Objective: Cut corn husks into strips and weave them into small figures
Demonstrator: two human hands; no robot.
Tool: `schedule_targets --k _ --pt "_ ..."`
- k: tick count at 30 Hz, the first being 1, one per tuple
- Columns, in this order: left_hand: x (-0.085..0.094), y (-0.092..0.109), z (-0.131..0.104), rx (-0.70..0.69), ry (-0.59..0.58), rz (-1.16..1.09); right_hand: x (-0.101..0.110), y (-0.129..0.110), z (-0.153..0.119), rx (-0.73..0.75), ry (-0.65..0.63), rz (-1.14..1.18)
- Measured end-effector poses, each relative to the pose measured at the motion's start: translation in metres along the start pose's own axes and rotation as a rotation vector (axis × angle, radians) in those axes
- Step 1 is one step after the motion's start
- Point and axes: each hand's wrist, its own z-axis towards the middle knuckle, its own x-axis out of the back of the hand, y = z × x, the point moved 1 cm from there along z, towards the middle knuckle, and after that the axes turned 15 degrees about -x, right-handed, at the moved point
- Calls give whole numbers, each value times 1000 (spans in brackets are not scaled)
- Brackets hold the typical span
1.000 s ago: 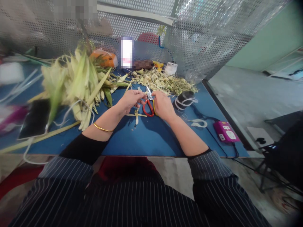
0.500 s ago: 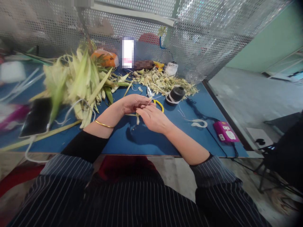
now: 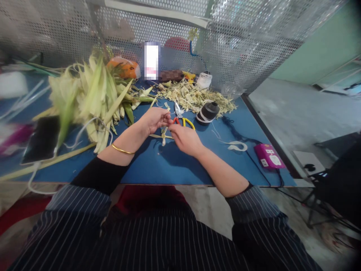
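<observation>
My left hand (image 3: 158, 119), with a gold bangle at its wrist, has its fingers pinched together on a thin white thread that runs off to the right. My right hand (image 3: 184, 138) is closed just beside it, the fingertips close together; what they grip is too small to make out. Just below the fingertips is a small knotted strip of corn husk (image 3: 164, 137), its ends sticking out. Behind my hands lie pliers (image 3: 177, 110) with red and yellow handles, partly covered by my right hand. A black thread cone (image 3: 208, 113) wound with white stands to the right.
A large bunch of corn husks (image 3: 93, 90) spreads over the blue table (image 3: 146, 169) on the left, next to a phone (image 3: 43, 139) on a white cable. Husk scraps (image 3: 194, 94) are heaped at the back. A purple power socket (image 3: 269, 156) and dark cord lie right.
My hands have parted slightly, the left moving up and left, the right a little down. More of the pliers and of the husk strip now shows.
</observation>
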Motion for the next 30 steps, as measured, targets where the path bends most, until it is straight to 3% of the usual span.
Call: schedule_targets --k 2,4,9,14,17,21,23,25,30 --pt "4 1 3 -58 32 22 4 15 5 -256 126 125" --pt "8 2 7 -96 45 17 6 28 10 -449 180 75" --pt "16 1 14 -142 32 2 -5 28 27 -474 -57 -303" --pt "16 3 13 -143 30 -16 0 31 36 -603 -213 -330" --pt "17 4 13 -135 51 -28 12 51 26 -669 -333 -132" --pt "19 2 17 -137 62 -51 30 70 -2 -792 -305 235" --pt "20 0 19 -138 62 -61 40 70 -16 -889 -303 441" --pt "20 1 19 -145 60 -63 48 66 -28 -954 -416 636" --pt "17 3 15 -157 81 -34 63 52 -37 -927 -568 973"
